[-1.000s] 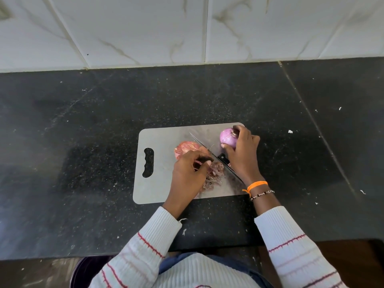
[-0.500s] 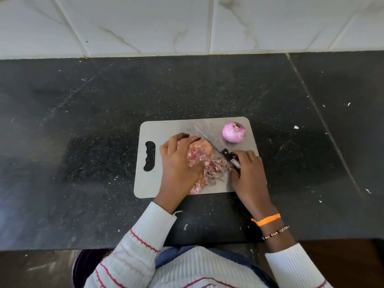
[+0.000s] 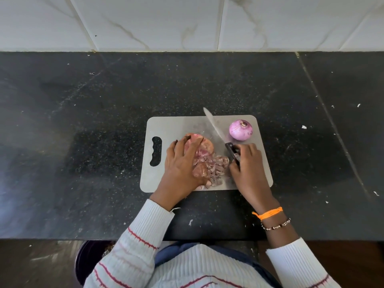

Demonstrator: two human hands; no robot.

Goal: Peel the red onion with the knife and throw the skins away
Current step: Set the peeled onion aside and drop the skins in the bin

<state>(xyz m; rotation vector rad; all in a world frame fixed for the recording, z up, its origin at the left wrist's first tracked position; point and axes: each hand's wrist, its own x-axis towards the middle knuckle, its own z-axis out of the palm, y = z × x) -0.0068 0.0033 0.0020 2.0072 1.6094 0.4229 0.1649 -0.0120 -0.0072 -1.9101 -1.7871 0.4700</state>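
A peeled purple onion (image 3: 241, 129) rests alone at the far right corner of the grey cutting board (image 3: 172, 126). A heap of pinkish onion skins (image 3: 209, 163) lies in the board's middle. My left hand (image 3: 182, 165) is cupped over the left side of the heap, fingers spread on the skins. My right hand (image 3: 247, 165) grips the black handle of the knife (image 3: 216, 129); its blade points away, tip just past the board's far edge.
The board lies on a black speckled stone counter (image 3: 83, 132) with small white crumbs. A white marble-tiled wall (image 3: 187, 21) runs behind. A dark purple bin (image 3: 87, 260) stands on the floor below the counter's front edge, at left.
My right hand let go of the peeled onion, which stays on the board, and took the knife by its handle. My left hand spread over the skin pile and gathered it.
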